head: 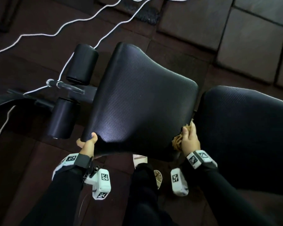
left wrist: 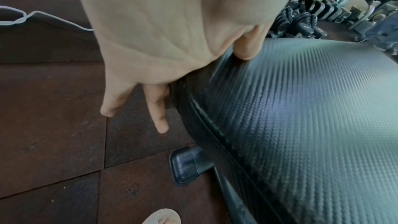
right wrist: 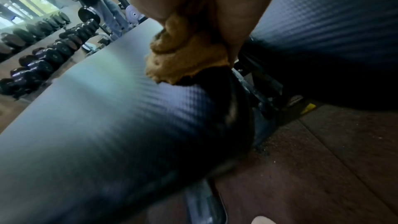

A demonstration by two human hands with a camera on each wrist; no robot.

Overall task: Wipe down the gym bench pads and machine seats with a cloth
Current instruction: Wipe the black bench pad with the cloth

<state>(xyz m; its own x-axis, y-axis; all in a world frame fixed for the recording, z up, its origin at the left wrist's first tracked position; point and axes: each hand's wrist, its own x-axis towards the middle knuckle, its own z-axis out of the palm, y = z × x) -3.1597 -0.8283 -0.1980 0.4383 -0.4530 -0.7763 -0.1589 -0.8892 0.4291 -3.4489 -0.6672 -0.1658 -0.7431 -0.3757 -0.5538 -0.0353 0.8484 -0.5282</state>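
My left hand grips the near corner of the seat pad, at about seven o'clock on it, thumb on top and fingers reaching past the rim, holding the pad steady. My right hand clutches the tan cloth, bunched up, and presses it against the seat pad's edge at about four o'clock, right at the gap where the back pad begins.

I judge I am somewhere in the middle of the job. Working the seat's edge suggests its broad top may already be done, though no damp streak or mark proves it — the textured black surface looks the same all over. The back pad at three o'clock lies just beside the cloth, and I cannot tell whether it has been wiped. The two foam rollers at ten o'clock sit well apart from both hands, so they probably remain. Any other machine seats lie out of view — those are still ahead, I reckon.
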